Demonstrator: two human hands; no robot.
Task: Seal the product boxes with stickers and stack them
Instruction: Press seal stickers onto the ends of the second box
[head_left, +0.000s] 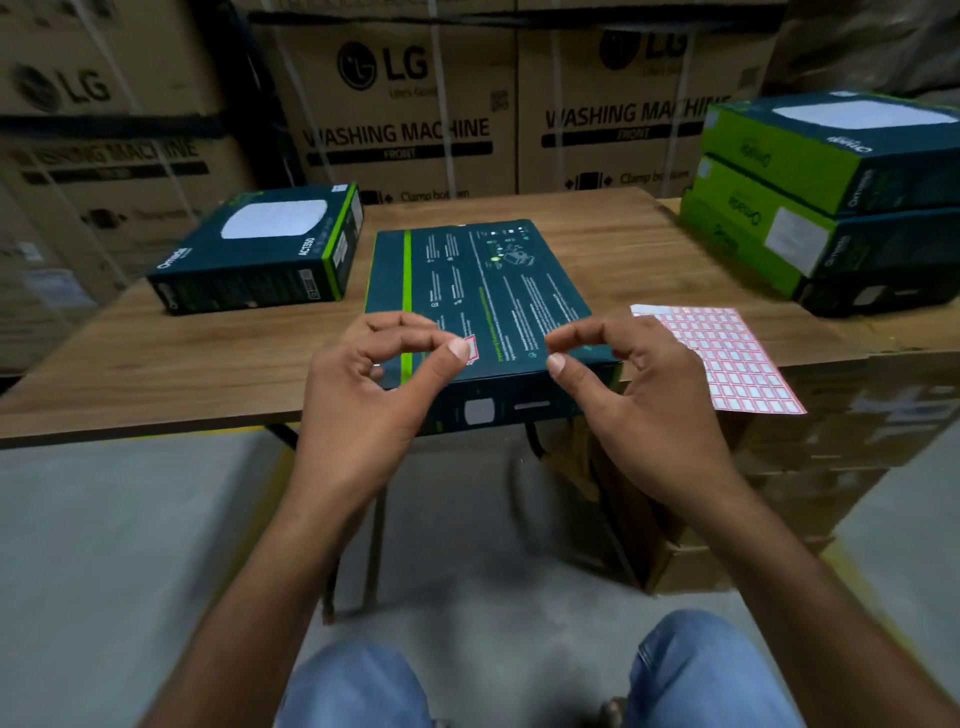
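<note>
Wooden table (156, 364) among warehouse cartons: left hand (363, 405) pinches a small red-edged white sticker (470, 347) over the central dark-teal cardboard box (483, 280); right hand (644, 405) hovers loosely curled, empty. Sealing step, seemingly; next, press it across the box's six-o'clock edge

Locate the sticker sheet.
Head view: the sticker sheet lies on the table near its right front edge, beside the right hand, before the stacked boxes.

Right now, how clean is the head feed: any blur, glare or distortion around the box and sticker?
Head view: light dim and even, no hard glare; wide-angle lens bows the table edge and tilts the stacked boxes; background cartons smeared; centre box print too soft to read; sticker in the left hand small, red border visible.
</note>
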